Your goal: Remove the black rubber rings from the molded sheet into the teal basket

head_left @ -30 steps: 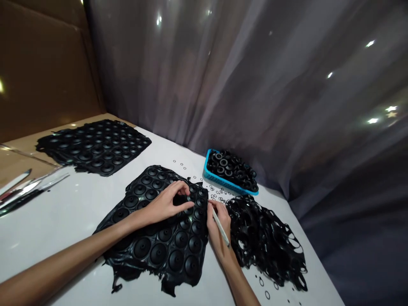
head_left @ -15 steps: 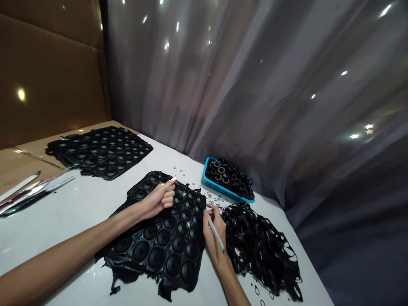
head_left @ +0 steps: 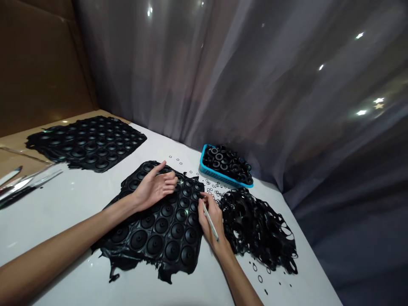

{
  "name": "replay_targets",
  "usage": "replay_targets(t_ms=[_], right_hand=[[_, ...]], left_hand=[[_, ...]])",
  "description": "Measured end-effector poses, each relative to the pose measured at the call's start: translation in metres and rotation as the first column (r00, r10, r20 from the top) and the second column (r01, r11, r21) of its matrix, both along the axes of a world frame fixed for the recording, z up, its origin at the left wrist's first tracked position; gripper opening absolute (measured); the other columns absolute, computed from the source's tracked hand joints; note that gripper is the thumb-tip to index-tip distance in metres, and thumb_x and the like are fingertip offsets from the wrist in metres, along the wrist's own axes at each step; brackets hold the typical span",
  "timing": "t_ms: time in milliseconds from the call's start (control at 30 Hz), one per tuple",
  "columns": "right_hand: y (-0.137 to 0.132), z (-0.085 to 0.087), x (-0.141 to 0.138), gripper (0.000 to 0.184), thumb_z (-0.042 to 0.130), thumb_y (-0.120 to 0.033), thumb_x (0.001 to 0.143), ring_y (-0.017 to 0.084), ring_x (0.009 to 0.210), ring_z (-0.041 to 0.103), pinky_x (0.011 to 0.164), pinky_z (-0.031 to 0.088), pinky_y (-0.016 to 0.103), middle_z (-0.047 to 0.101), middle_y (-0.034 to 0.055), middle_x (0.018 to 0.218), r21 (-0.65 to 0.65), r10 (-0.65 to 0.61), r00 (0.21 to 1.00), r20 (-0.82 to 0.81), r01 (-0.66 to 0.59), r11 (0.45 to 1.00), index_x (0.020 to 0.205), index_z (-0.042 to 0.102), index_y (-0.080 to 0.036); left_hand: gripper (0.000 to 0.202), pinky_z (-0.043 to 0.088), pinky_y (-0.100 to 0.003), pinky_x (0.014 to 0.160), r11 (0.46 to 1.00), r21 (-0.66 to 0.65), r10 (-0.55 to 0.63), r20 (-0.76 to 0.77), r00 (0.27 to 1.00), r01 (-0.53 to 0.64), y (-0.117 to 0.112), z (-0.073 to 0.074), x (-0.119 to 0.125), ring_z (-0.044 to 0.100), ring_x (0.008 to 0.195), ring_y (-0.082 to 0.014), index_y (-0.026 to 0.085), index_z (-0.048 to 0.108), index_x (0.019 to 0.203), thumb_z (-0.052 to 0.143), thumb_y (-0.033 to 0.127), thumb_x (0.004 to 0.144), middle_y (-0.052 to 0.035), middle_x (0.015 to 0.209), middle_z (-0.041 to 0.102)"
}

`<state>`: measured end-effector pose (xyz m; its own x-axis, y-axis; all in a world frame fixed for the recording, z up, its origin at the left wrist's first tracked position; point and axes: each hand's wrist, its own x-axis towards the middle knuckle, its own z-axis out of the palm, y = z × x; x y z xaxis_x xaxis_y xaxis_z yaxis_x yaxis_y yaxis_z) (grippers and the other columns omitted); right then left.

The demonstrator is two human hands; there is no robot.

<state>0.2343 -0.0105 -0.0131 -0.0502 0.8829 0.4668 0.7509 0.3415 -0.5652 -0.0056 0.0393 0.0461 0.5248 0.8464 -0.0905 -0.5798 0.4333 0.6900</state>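
Observation:
A black moulded rubber sheet point(head_left: 159, 229) with rows of round cups lies on the white table in front of me. My left hand point(head_left: 156, 187) rests on its far part with the fingers curled down on the cups and the thumb stuck out; nothing shows inside it. My right hand point(head_left: 210, 216) sits at the sheet's right edge and grips a thin white pen-like tool point(head_left: 210, 220), its tip at the sheet's upper right corner.
A heap of black rubber scrap webbing point(head_left: 258, 229) lies right of my right hand. A blue basket point(head_left: 223, 177) holds several black rings. Small loose rings point(head_left: 213, 189) dot the table. A second moulded sheet point(head_left: 86, 142) and metal blades point(head_left: 22, 182) lie at the left.
My left hand has gone from pinching a cup near the sheet's right side to lying curled on the sheet farther left. The right hand keeps the tool at the sheet's edge.

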Motion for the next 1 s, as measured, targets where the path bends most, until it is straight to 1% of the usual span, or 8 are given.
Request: replay_targets(t_ms=[167,333,433,533,700,833,933,1000], right_hand=[[-0.001,0.0,0.0,0.026,0.046,-0.03,0.105,0.024,0.091,0.076,0.084,0.059,0.035,0.077,0.0111,0.102,-0.029,0.009,1.0,-0.003,-0.009,1.0,0.12,0.065,-0.019],[-0.001,-0.001,0.0,0.027,0.046,-0.031,0.105,0.023,0.085,0.074,0.082,0.059,0.034,0.076,0.0098,0.099,-0.044,0.017,1.0,-0.008,-0.018,0.999,0.12,0.064,-0.018],[0.0,-0.002,0.0,0.026,0.046,-0.031,0.105,0.022,0.087,0.074,0.083,0.058,0.034,0.076,0.0108,0.102,-0.026,0.027,1.0,-0.009,-0.027,0.999,0.119,0.064,-0.018],[0.001,-0.003,0.001,0.026,0.046,-0.03,0.105,0.022,0.087,0.074,0.084,0.058,0.034,0.076,0.0105,0.101,-0.028,0.034,0.999,-0.004,-0.034,0.999,0.12,0.063,-0.018],[0.001,-0.004,0.001,0.025,0.047,-0.03,0.105,0.023,0.086,0.074,0.082,0.058,0.035,0.076,0.01,0.1,-0.025,0.029,1.0,0.004,-0.028,0.999,0.12,0.064,-0.019],[0.001,-0.005,0.001,0.025,0.047,-0.031,0.106,0.022,0.082,0.073,0.079,0.058,0.033,0.075,0.008,0.095,-0.026,0.027,1.0,0.006,-0.027,0.999,0.12,0.064,-0.02],[0.001,-0.004,0.0,0.024,0.046,-0.03,0.106,0.022,0.085,0.073,0.08,0.058,0.033,0.075,0.0085,0.098,-0.015,0.04,0.999,0.002,-0.04,0.999,0.12,0.063,-0.019],[0.001,-0.003,0.0,0.023,0.046,-0.029,0.106,0.022,0.09,0.074,0.083,0.059,0.034,0.076,0.0098,0.104,-0.011,0.054,0.999,0.006,-0.054,0.999,0.12,0.063,-0.02]], left_hand=[[0.079,0.017,-0.022,0.041,0.996,0.028,0.094,-0.212,0.973,-0.09,0.006,-0.015,0.002,0.007,0.047,-0.0061,0.023,0.014,0.064,0.081,0.06,0.082,0.0103,0.056,0.011],[0.077,0.012,-0.023,0.042,0.988,0.132,0.123,-0.367,0.922,-0.079,0.007,-0.02,0.006,0.01,0.046,-0.0057,0.024,0.015,0.064,0.077,0.067,0.083,0.0107,0.056,0.013],[0.066,0.018,-0.022,0.045,0.941,0.338,0.172,-0.552,0.816,0.031,0.008,-0.008,-0.003,0.021,0.048,-0.0062,0.022,0.031,0.063,0.078,0.065,0.082,0.0094,0.057,0.025],[0.046,0.032,-0.02,0.05,0.853,0.457,0.169,-0.696,0.698,0.25,0.013,0.009,-0.022,0.042,0.054,-0.0087,0.02,0.054,0.082,0.081,0.056,0.083,0.0064,0.063,0.049],[0.039,0.041,-0.023,0.048,0.876,0.463,0.253,-0.68,0.688,0.136,0.027,0.011,-0.048,0.059,0.048,-0.0128,0.018,0.056,0.118,0.055,0.054,0.102,0.0,0.069,0.07],[0.039,0.063,-0.039,0.083,0.825,0.559,0.336,-0.601,0.725,0.081,0.033,-0.01,-0.052,0.079,0.089,-0.0235,0.015,0.056,0.131,0.056,0.036,0.098,-0.0129,0.107,0.08],[0.048,0.055,-0.047,0.109,0.721,0.688,0.438,-0.545,0.715,0.083,0.032,-0.018,-0.051,0.073,0.118,-0.0257,0.015,0.065,0.128,0.052,0.017,0.081,-0.0131,0.128,0.076],[0.055,0.054,-0.044,0.11,0.682,0.728,0.488,-0.525,0.697,0.071,0.03,-0.018,-0.05,0.073,0.119,-0.0243,0.015,0.073,0.115,0.046,0.011,0.067,-0.0101,0.126,0.078]])
